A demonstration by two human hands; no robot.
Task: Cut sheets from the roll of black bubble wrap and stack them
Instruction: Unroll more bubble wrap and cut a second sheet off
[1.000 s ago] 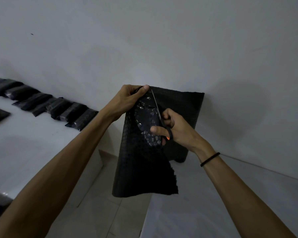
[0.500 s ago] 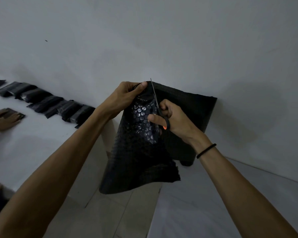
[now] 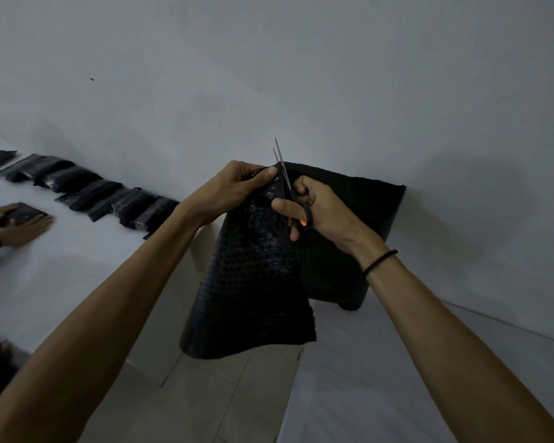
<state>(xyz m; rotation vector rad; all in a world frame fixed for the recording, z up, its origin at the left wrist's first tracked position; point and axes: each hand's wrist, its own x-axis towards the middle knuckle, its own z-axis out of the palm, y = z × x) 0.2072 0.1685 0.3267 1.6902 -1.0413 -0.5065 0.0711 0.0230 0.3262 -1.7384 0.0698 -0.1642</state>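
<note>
a white table (image 3: 61, 276) runs along the left, pushed up to a plain pale wall (image 3: 333, 75). a row of dark wrapped packets (image 3: 87, 190) lies on it along the wall, overlapping one another like tiles, from the far left edge toward the table's near corner. at the left edge another person's two hands (image 3: 16, 223) rest flat on the table, pressing on a small dark flat packet (image 3: 29, 212). a tiny dark speck (image 3: 92, 79) marks the wall above. a second white surface (image 3: 397, 378) stands to the right, with pale floor tiles (image 3: 189, 404) showing in the gap between.
</note>
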